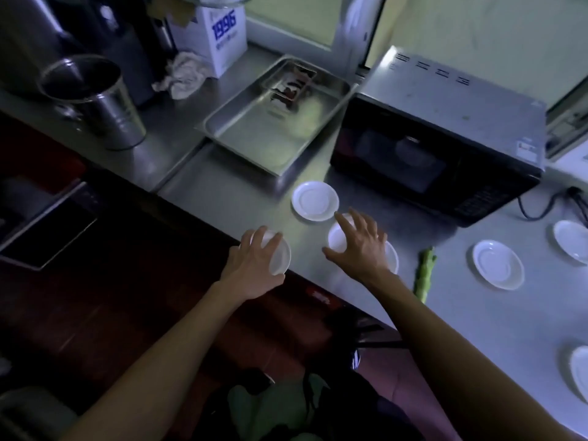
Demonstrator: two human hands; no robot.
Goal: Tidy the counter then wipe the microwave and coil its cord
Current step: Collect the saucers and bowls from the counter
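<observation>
My left hand (256,261) grips a small white saucer (281,257) at the counter's front edge, fingers curled over its rim. My right hand (359,243) hovers spread over another white saucer (337,238), fingers straight; whether it touches is unclear. A third saucer (315,201) lies just behind them. The black and silver microwave (445,135) stands at the back right, door closed. Its black cord (537,206) loops on the counter to the right.
More white saucers (498,264) (571,240) (580,370) lie to the right. A green vegetable stalk (424,273) lies near the front edge. A steel tray (273,122), a metal bucket (95,100), a crumpled cloth (183,74) and a white box (219,36) stand behind.
</observation>
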